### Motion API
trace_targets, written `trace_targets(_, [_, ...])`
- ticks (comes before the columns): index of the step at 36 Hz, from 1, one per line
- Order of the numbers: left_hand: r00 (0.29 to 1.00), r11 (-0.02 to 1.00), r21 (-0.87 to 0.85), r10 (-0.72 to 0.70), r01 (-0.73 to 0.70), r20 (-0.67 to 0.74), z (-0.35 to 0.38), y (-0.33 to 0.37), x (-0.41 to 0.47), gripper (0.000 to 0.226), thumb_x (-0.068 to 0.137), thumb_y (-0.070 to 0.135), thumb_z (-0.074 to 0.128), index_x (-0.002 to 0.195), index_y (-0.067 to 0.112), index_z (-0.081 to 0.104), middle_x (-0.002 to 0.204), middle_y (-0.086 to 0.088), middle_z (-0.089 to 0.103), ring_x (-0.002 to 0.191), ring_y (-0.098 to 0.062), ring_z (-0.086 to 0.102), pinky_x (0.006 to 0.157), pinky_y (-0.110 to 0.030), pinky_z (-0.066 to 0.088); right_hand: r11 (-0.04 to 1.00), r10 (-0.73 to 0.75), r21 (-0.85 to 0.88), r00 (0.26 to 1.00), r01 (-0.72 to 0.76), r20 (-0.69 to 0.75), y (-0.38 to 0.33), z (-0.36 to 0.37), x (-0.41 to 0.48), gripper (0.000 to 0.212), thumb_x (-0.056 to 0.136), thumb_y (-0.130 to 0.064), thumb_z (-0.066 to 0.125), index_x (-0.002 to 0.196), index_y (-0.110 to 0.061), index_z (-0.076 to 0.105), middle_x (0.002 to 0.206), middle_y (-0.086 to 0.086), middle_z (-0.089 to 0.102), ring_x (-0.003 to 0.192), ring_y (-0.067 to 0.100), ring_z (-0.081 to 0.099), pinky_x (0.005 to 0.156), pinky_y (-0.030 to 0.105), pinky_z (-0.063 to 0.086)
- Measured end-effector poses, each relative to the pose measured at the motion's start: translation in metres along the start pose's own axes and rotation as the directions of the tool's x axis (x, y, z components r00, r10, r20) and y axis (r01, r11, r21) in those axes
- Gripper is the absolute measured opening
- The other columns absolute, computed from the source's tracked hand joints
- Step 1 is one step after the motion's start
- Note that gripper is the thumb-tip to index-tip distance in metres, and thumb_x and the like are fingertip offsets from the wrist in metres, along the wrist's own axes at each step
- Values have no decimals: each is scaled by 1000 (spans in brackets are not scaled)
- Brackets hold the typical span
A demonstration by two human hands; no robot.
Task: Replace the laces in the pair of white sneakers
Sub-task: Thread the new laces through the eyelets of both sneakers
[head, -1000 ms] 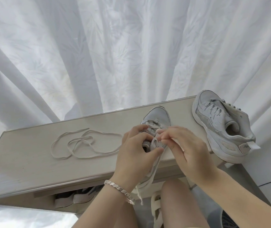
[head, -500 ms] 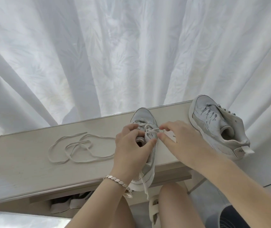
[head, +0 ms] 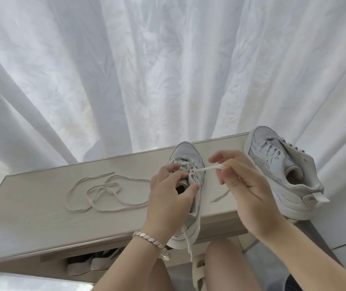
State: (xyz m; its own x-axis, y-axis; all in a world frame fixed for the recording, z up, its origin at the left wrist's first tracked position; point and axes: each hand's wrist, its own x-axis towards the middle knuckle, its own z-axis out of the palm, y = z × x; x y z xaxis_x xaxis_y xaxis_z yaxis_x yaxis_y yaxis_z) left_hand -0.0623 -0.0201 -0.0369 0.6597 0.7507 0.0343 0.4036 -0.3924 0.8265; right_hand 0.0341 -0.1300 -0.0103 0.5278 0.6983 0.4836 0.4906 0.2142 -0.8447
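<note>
White curtains (head: 168,70) hung behind the surface (head: 31,206) where our left hand (head: 168,198) gripped the near sneaker (head: 185,151), its toe pointing away from us, while our right hand (head: 245,185) pinched its lace (head: 206,169), stretched tight sideways out to the right.

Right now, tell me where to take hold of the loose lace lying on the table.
Probably pinch the loose lace at its free end on the far side, coming straight down from above: it lies flat on the table, and its middle is overlapping loops.
</note>
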Motion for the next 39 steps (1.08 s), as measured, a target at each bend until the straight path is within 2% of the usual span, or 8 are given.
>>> trace_targets(3, [1000,1000,-10,5,-5,-3,0,-1,-1,12,85,28,65,96,30,64,120,25,41,119,-1,27,95,-16,21,948,-70,302,990,104,-119,-24,-10,-3,34,93,-48,44,66,-27,46,90,-7,65,99,19,60,91,26,44])
trace_targets(6, [1000,1000,-13,5,-5,-1,1,-1,0,13,84,28,66,97,30,65,118,27,41,119,-1,28,95,-16,21,884,-37,457,990,95,-134,-33,-13,-5,36,91,-45,49,62,-25,44,62,-5,51,63,15,55,69,31,50])
trace_targets(13, [1000,1000,-16,17,-17,-12,1,-2,1,14,83,28,67,98,28,67,116,26,43,120,-4,31,97,-18,25,883,454,-185,886,-432,97,-4,-6,-2,14,91,-35,52,86,-23,47,44,-8,42,44,10,40,45,21,36])
trace_targets(19, [999,999,11,32,-32,9,-1,-2,1,16,84,30,66,99,27,67,112,24,43,119,-7,32,93,-17,24,730,640,-491,728,-475,246,21,3,4,22,95,-47,41,106,-31,50,68,-8,49,63,4,48,56,18,34])
trace_targets(23, [999,999,1,38,-39,36,-3,-3,1,14,84,30,66,98,28,67,110,30,39,121,-8,33,95,-19,26,762,577,-535,756,-364,308,24,5,1,27,99,-36,41,76,-26,51,57,-10,43,54,0,41,54,14,33])
trace_targets(29, [999,999,12,34,-34,28,3,2,-2,23,83,32,67,105,24,67,119,21,42,122,-6,30,94,-16,24,884,431,-286,881,-369,194,12,-4,-4,36,97,-21,45,61,-17,46,40,-10,33,44,5,36,49,15,29])
trace_targets(33, [996,999,10,45,-46,75,12,10,-10,29,84,38,65,110,26,65,121,25,38,121,-2,26,94,-14,23,848,529,-105,830,-519,176,1,-9,2,40,97,-22,45,58,-16,51,53,2,36,51,14,31,51,20,28])
trace_targets(39, [989,987,82,144,-141,-33,15,16,-16,30,84,38,65,111,27,60,117,25,38,120,2,26,106,-26,25,736,523,285,783,-614,338,-30,-24,10,28,79,-30,53,61,-16,70,75,0,66,79,8,63,90,28,50])
